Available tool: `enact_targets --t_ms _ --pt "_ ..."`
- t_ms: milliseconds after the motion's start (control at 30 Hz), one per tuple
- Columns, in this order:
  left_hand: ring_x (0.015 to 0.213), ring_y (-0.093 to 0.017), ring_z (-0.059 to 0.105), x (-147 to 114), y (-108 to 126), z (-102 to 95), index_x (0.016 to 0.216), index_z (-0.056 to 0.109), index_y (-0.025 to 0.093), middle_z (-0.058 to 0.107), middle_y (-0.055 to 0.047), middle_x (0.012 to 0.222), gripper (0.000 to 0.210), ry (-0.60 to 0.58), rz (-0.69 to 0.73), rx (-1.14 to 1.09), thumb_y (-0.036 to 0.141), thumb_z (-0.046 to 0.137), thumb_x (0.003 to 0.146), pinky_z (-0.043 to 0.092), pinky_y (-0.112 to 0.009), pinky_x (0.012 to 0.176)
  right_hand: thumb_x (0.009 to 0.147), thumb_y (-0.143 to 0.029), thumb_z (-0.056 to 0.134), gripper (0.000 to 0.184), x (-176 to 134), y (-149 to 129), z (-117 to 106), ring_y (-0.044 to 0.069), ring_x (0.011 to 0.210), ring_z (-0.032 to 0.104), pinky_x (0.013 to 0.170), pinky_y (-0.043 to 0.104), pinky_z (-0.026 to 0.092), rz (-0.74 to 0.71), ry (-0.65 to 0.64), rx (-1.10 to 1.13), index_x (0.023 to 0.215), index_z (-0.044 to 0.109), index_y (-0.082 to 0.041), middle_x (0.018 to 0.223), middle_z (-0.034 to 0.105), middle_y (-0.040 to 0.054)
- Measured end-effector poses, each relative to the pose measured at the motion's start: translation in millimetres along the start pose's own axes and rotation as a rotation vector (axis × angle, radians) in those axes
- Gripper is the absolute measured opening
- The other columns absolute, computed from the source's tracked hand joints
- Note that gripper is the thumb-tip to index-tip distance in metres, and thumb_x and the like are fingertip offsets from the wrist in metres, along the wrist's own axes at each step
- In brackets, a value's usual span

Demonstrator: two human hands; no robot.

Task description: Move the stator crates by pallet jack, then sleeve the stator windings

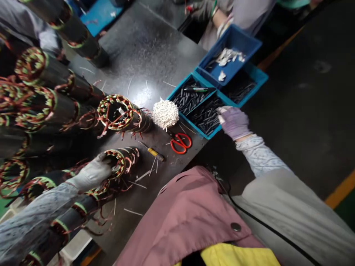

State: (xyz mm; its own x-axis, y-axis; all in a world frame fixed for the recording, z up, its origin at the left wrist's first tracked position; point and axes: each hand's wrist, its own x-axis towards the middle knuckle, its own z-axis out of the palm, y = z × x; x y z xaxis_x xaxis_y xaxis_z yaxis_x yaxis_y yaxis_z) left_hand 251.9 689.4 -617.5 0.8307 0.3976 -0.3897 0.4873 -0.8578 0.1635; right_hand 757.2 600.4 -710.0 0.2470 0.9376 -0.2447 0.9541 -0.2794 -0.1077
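Note:
My left hand (95,171), in a whitish glove, grips the rim of a wound motor stator (120,162) with copper wires and pale green slot liners; its fingertips are partly hidden inside the ring. My right hand (234,121), in a purple glove, is at the near right edge of a blue divided bin (198,130). Its fingers are bent together over short black tubes (205,114), and what they pinch is hidden. Another stator (116,112) stands just beyond the left hand. Between the hands lie red-handled scissors (181,143) and a yellow-handled screwdriver (155,153).
A round bundle of white sticks (165,113) stands against the bin. A blue tray (233,44) with white scraps rests across the bin's far part. Several stator stacks (63,107) crowd the left. Loose white strips lie on the metal table (172,48). Other people sit across it.

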Motion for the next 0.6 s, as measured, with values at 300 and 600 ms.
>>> enact_targets --t_ms 300,600 --pt "0.086 -0.032 0.069 58 121 -6.5 0.114 0.061 0.015 0.073 -0.013 0.087 0.053 -0.371 -0.771 -0.097 0.056 0.052 0.082 0.047 -0.041 0.080 0.096 -0.022 0.048 0.038 44 -9 1 0.029 0.109 0.055 0.065 0.041 0.027 0.080 -0.264 -0.191 0.128 0.063 -0.009 0.119 0.061 0.0283" --pt "0.095 -0.031 0.068 54 143 12.1 0.130 0.054 0.011 0.073 -0.014 0.093 0.060 -0.206 -0.813 -0.110 0.049 0.056 0.084 0.042 -0.042 0.092 0.090 -0.015 0.060 0.031 40 4 7 0.022 0.123 0.056 0.105 0.029 0.038 0.082 -0.136 0.245 0.119 0.070 -0.009 0.126 0.064 0.0171"
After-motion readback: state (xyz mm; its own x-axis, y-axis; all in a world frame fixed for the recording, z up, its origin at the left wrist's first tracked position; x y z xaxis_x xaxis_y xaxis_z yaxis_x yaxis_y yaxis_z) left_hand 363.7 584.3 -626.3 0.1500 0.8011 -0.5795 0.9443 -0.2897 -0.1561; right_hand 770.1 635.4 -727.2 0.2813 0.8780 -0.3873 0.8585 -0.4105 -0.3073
